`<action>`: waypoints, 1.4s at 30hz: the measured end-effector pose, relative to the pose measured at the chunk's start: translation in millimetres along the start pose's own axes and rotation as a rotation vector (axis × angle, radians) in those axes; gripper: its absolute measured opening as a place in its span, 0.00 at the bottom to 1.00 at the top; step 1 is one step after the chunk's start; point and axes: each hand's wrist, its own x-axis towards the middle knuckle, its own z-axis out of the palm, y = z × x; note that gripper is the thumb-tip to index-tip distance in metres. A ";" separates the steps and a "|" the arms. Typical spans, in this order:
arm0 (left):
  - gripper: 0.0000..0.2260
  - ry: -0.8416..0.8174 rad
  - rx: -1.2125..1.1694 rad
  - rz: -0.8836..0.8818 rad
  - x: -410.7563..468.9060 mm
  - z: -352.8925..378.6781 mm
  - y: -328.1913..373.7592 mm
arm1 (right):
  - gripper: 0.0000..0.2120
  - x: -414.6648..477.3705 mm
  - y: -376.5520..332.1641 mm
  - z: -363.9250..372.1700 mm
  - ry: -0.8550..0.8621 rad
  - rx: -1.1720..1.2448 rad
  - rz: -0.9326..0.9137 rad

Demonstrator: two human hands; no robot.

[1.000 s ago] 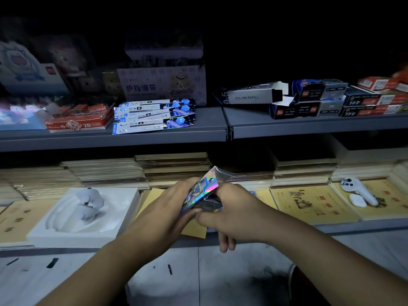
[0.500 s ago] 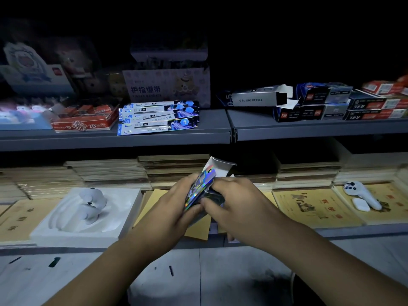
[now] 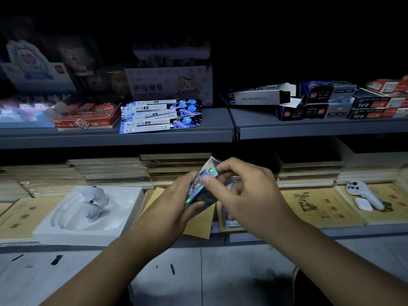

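Note:
A shiny holographic packet (image 3: pixel 199 187) stands nearly on edge between both hands, above the front of the lower shelf. My left hand (image 3: pixel 174 199) grips its lower part from the left, thumb on the face. My right hand (image 3: pixel 247 193) pinches its upper edge with thumb and forefinger, the other fingers curled behind. The packet's silver top corner sticks up past my right fingers. What lies behind the packet is hidden.
Yellow booklets (image 3: pixel 318 206) cover the lower shelf. A white foam tray (image 3: pixel 123 208) holding a white controller sits at left; another white controller (image 3: pixel 364 194) lies at right. The grey upper shelf (image 3: pixel 220 127) carries blue pen packs (image 3: pixel 159 117), a red 2B box (image 3: pixel 86 120) and refill boxes (image 3: pixel 260 97).
My right hand has risen from the packet's lower side to its top edge and now pinches it there. The packet has turned more upright. The view has shifted slightly.

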 end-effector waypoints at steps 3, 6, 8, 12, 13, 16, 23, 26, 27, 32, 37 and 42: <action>0.23 -0.025 0.058 0.008 -0.6 1.7 3.2 | 0.12 1.5 2.5 3.5 0.024 0.022 0.054; 0.27 -0.032 0.063 0.004 -1.6 1.5 3.1 | 0.11 6.1 5.6 2.6 0.026 0.062 0.150; 0.27 -0.026 0.045 -0.013 -2.0 0.4 0.8 | 0.11 7.5 6.1 -1.4 0.034 0.098 0.181; 0.27 -0.017 0.088 -0.043 -3.2 -0.7 -2.6 | 0.11 8.6 4.3 -10.6 0.099 0.183 0.189; 0.27 -0.015 0.088 -0.044 -3.0 -0.7 -2.4 | 0.10 9.2 4.4 -12.4 0.131 0.228 0.193; 0.25 0.014 0.094 -0.039 -2.4 -0.4 -0.2 | 0.10 9.7 4.3 -14.3 0.226 0.390 0.191; 0.27 0.018 0.107 -0.017 -1.7 2.9 4.3 | 0.11 5.5 3.5 0.0 0.018 0.428 0.228; 0.25 0.041 0.091 -0.061 -1.1 1.1 0.9 | 0.09 8.8 2.6 -7.3 0.078 0.452 0.165; 0.25 0.052 0.076 -0.071 -1.0 0.4 0.3 | 0.07 10.4 0.4 -10.6 0.105 0.493 0.147; 0.20 0.085 -0.087 -0.147 -0.3 -3.9 -5.4 | 0.07 17.9 -5.9 -27.8 0.272 0.691 0.133; 0.21 0.100 -0.218 -0.206 0.1 -8.9 -11.2 | 0.03 25.1 1.8 -43.8 0.447 0.809 0.142; 0.22 0.122 -0.417 -0.203 4.3 -12.6 -4.9 | 0.06 25.1 3.3 -45.8 0.533 0.723 0.091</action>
